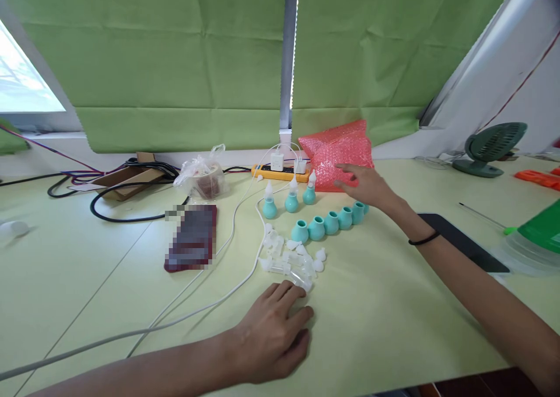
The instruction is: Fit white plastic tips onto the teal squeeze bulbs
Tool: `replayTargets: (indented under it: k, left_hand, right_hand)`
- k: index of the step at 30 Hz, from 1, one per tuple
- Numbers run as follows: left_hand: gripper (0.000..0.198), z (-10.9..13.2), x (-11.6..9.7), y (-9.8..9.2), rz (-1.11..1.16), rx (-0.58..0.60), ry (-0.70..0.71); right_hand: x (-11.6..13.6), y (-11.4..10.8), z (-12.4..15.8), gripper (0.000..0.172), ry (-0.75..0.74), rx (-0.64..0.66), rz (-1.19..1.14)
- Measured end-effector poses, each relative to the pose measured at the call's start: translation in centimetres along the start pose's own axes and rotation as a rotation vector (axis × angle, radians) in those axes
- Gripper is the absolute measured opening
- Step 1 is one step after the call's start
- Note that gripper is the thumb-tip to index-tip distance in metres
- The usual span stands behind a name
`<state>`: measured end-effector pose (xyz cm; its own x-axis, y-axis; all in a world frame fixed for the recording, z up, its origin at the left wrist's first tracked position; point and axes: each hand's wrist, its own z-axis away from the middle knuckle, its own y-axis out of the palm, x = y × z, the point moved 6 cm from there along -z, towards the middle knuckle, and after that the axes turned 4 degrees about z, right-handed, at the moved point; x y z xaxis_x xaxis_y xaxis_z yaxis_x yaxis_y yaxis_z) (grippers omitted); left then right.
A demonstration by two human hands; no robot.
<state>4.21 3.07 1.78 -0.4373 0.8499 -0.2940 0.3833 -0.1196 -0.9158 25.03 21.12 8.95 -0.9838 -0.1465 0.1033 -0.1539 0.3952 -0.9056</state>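
Observation:
My right hand (368, 185) hovers above the far end of a row of teal rubber bulbs (331, 222), in front of a pink bubble-wrap bag (335, 160). Its fingers are spread and hold nothing. Behind that row stand three teal bulbs fitted with clear pointed tips (291, 201). My left hand (277, 333) rests on the table, fingers loosely bent and apart, with nothing visible in it. Its fingertips lie close to clear plastic tubes (300, 277); whether they touch cannot be made out. Small white caps (321, 255) and more clear pieces (273, 242) lie around the tubes.
White cables (219, 300) cross the table on the left, beside a blurred phone (192, 239). A yellow power strip (280, 172) sits at the back. On the right are a dark tablet (464, 242), a green-labelled container (536, 239) and a small fan (485, 149).

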Motion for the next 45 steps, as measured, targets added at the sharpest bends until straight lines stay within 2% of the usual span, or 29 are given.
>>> replayTargets:
  k: [2, 4, 7, 9, 13, 15, 17, 20, 21, 23, 26, 27, 29, 33, 35, 38, 41, 45]
  left_hand:
    - [0.022, 0.0, 0.0, 0.0, -0.007, -0.001, -0.001]
    - [0.021, 0.0, 0.0, 0.0, -0.016, -0.007, 0.0]
    - [0.02, 0.1, 0.1, 0.0, -0.025, -0.02, 0.005]
    - [0.02, 0.2, 0.0, 0.0, -0.023, -0.023, 0.02]
    - [0.021, 0.3, -0.2, 0.0, -0.012, -0.031, 0.067]
    - [0.021, 0.3, -0.3, -0.1, -0.007, -0.056, 0.073]
    - [0.021, 0.3, -0.2, -0.5, -0.001, -0.111, 0.058]
    - [0.02, 0.3, 0.2, -1.5, 0.058, -0.216, -0.007]
    - [0.02, 0.3, 0.3, -1.7, 0.092, -0.241, -0.033]
    - [0.019, 0.2, 0.6, -2.0, 0.157, -0.267, -0.074]
    - [0.018, 0.3, 1.1, -2.2, 0.241, -0.287, -0.125]
    - [0.017, 0.5, 1.4, -2.2, 0.274, -0.308, -0.153]
    - [0.018, 0.9, 2.1, -2.5, 0.367, -0.373, -0.229]
    - [0.016, 1.6, 3.8, -2.7, 0.623, -0.506, -0.352]
    - [0.019, 1.7, 4.2, -2.6, 0.698, -0.528, -0.376]
    - [0.025, 1.4, 4.3, -2.3, 0.729, -0.505, -0.407]
    - [0.034, 1.1, 4.6, -1.4, 0.766, -0.424, -0.507]
    - [0.046, 1.2, 5.4, -0.2, 0.896, -0.357, -0.724]
  right_hand:
    - [3.0, 0.7, 0.2, 0.049, -0.202, 0.032, -0.076]
    - [4.6, 2.2, 0.0, 0.049, -0.28, 0.136, -0.09]
    - [4.9, 4.6, -1.3, 0.053, -0.244, 0.288, -0.119]
    - [4.6, 5.8, -2.1, 0.06, -0.207, 0.338, -0.155]
    - [3.9, 6.7, -3.0, 0.067, -0.137, 0.301, -0.184]
    - [3.6, 6.4, -2.9, 0.069, -0.083, 0.24, -0.183]
    - [3.3, 5.2, -2.7, 0.07, -0.013, 0.112, -0.2]
    - [3.5, 1.1, -1.5, 0.058, 0.02, -0.285, -0.329]
    - [3.9, -0.5, -0.6, 0.052, -0.015, -0.426, -0.392]
    - [5.1, -2.9, 1.7, 0.044, -0.106, -0.602, -0.519]
    - [7.3, -4.7, 6.2, 0.043, -0.223, -0.701, -0.764]
    - [8.2, -4.8, 7.6, 0.042, -0.264, -0.668, -0.823]
    - [10.4, -4.0, 10.4, 0.04, -0.378, -0.482, -0.842]
    - [14.1, -2.0, 15.3, 0.038, -0.73, -0.253, -0.513]
    - [15.0, -0.9, 16.4, 0.038, -0.826, -0.171, -0.385]
    - [15.7, 0.4, 17.0, 0.038, -0.941, -0.04, -0.313]
    - [15.9, 0.7, 17.0, 0.038, -0.971, 0.022, -0.337]
    - [15.3, 0.6, 16.7, 0.043, -0.833, 0.006, -0.499]
